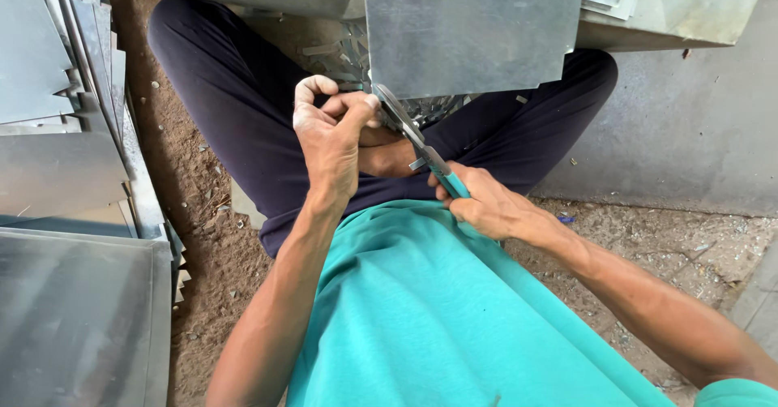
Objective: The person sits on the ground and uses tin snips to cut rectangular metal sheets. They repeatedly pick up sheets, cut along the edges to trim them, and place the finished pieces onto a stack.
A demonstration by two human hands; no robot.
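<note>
Between the person's knees, a flat grey metal sheet (472,30) stands out toward the lap, its lower edge just above both hands. At the lower left corner of that sheet, the grey blades of a pair of tin snips (417,143) meet the metal; whether the blades are biting into it or only touching cannot be told. The snips run down and to the right from that corner, ending in teal handles.

The right hand (486,204) lies below and right of the sheet's corner, its fingers curled tight round the teal handles. The left hand (332,131) sits just left of the corner, fingers bent and closed narrowly at the sheet's edge beside the blades, thumb and forefinger forming a loop; what they pinch is hidden by the hand itself.

Under the sheet, shiny metal offcuts (344,54) lie heaped between the dark trousers (235,91). Below the hands the teal shirt (421,310) fills the lower middle. Far left of the sheet, a stack of grey metal sheets (65,172) leans and lies on the brown earth floor (203,237), with jagged cut edges facing the leg. Right of the sheet a grey concrete slab (689,131) borders the knee.
</note>
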